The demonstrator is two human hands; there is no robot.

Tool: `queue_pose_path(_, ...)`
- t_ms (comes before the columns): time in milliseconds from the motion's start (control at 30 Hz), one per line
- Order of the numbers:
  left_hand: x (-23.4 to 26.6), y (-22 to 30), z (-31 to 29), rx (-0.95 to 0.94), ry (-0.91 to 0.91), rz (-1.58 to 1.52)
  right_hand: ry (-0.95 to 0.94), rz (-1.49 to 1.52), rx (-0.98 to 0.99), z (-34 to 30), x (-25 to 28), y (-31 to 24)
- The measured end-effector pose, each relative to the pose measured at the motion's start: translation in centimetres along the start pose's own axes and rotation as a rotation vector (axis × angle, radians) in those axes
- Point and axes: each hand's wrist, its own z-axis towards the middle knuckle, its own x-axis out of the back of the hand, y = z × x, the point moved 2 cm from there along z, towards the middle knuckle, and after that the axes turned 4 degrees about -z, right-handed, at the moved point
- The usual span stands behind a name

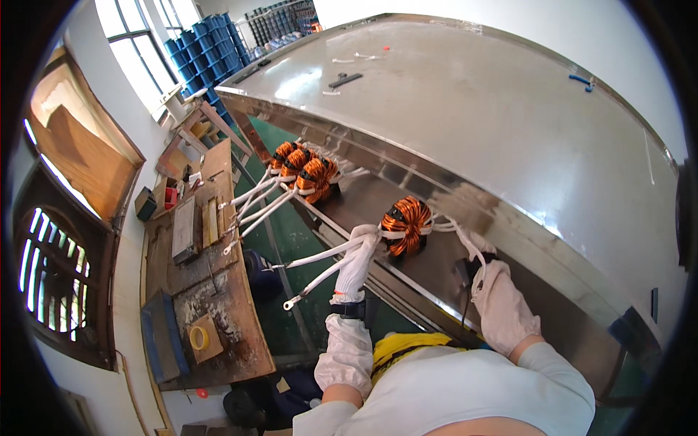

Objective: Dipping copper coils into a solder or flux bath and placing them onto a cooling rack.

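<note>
A toroidal coil [406, 224] wound with copper wire stands on the metal shelf under the steel tabletop. White-sleeved leads [320, 256] run from its left side and end in metal lugs. My left hand [362, 238], in a white glove, is closed around these leads close to the coil. To the coil's right, my gloved right hand [481, 245] is by more white-sleeved leads [465, 236], one hanging over its wrist. Its fingers are too hidden to show a grip. Several similar coils [314, 179] sit farther left on the shelf, their leads pointing left.
Above the shelf, the large steel table [465, 109] carries a black tool [345, 80], white scraps and a blue piece [580, 80]. A worn wooden bench [243, 320] stands left, with a tape roll [199, 338] and a blue tray [161, 338]. Blue drums [207, 54] are stacked behind.
</note>
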Motion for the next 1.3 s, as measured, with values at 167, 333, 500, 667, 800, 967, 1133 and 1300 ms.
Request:
queue_pose_path(167, -0.6, -0.8, -1.8, 0.008, 0.072, -0.229, -0.008, -0.015, 0.002, 0.7, 0.7, -1.4)
queue_pose_path(333, -1.0, -1.2, -1.8, -0.060, 0.112, -0.303, -0.029, -0.123, -0.023, -0.3, 1.2, -4.2)
queue_pose_path(500, -1.3, -1.3, -1.7, -0.095, 0.156, -0.275, -0.001, -0.736, 0.155, -6.1, 2.8, -7.5)
queue_pose_path(667, -1.5, -1.3, -2.0, -0.070, 0.113, -0.217, -0.124, -0.953, 0.604, -6.1, 2.5, -6.9)
queue_pose_path(800, -1.8, -1.6, -2.6, -0.096, 0.129, -0.163, 0.204, -0.816, 0.725, -1.5, 3.3, -4.2)
queue_pose_path(967, -1.8, -2.3, -3.7, -0.093, 0.059, -0.265, -0.010, -0.282, 0.289, -0.7, 5.5, -0.1)
queue_pose_path(1133, -1.8, -3.3, -4.4, -0.094, 0.044, -0.444, 0.110, -0.500, 0.372, -0.7, 6.4, 1.8)
queue_pose_path(1300, -2.3, -3.9, -4.7, -0.074, 0.068, -0.545, 0.120, 0.026, 0.082, -1.8, 6.5, 2.6)
